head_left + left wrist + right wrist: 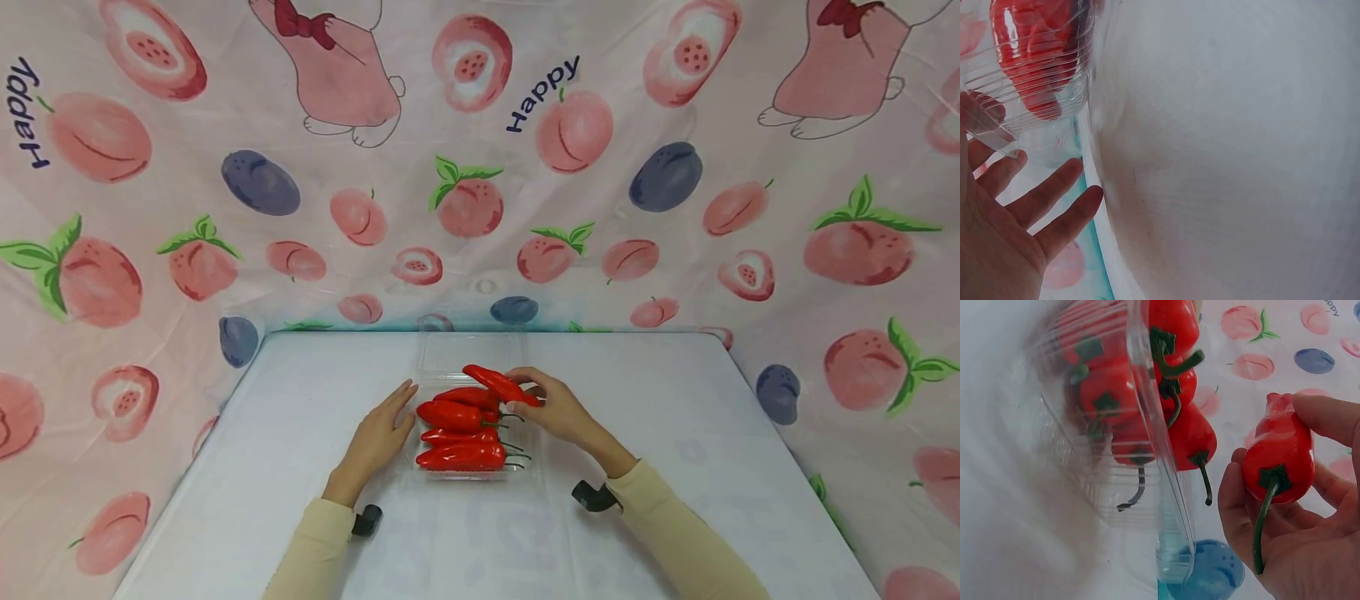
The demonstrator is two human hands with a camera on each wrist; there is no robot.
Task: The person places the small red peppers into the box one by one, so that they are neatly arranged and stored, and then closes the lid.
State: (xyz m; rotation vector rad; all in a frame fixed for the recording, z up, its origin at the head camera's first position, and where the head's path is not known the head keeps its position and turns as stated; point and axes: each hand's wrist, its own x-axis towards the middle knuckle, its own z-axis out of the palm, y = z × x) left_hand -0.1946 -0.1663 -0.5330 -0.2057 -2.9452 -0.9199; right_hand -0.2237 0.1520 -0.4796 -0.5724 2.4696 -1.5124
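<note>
A red chili pepper [498, 383] with a green stem is held in my right hand [558, 404], above the back right of a clear plastic box. In the right wrist view, thumb and fingers grip this pepper [1279, 462] from both sides, its stem hanging down. Several more red peppers [461, 456] lie stacked crosswise in the box [1175, 506], stems to the right, some rising above the rim. My left hand [381, 429] is at the box's left side. Its fingers [1060, 187] are spread and fairly straight, with the fingertips near the ribbed plastic wall [1041, 62].
The box's clear lid [472, 354] lies folded open toward the back of the white table [315, 392]. Behind the table hangs a pink cloth [480, 133] printed with fruit. Black wrist-worn devices [595, 496] sit at both sleeves.
</note>
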